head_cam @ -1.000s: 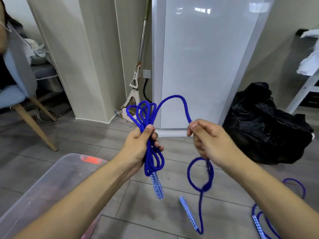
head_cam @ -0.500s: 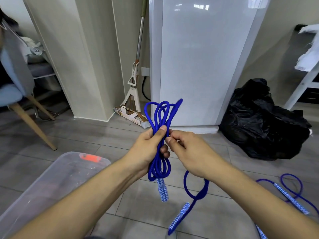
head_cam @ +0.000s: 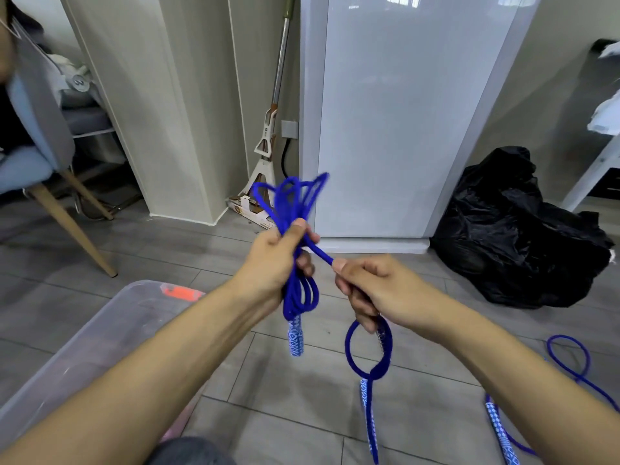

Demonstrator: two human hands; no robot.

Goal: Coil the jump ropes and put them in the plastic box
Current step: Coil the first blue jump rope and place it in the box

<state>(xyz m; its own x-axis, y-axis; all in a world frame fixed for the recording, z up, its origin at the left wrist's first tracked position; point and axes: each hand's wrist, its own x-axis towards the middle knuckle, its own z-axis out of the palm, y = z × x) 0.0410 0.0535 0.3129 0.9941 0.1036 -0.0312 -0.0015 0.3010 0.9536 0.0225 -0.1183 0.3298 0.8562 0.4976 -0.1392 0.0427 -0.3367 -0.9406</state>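
A blue jump rope is bunched into several loops in my left hand, which grips the bundle at its middle. One patterned blue-and-white handle hangs below that fist. My right hand pinches the rope's free end just right of the bundle, a short taut length running between both hands. Below my right hand the rope hangs in a loop, and the other handle dangles toward the floor. A second blue jump rope lies on the floor at lower right. The clear plastic box sits at lower left.
A black plastic bag lies on the floor to the right, against a white cabinet. A mop leans in the corner behind my hands. A chair with wooden legs stands at left. Grey tile floor lies below.
My right hand has pulled away from the bundle to the right and down, drawing a short length of rope taut. My left hand keeps its grip on the coils.
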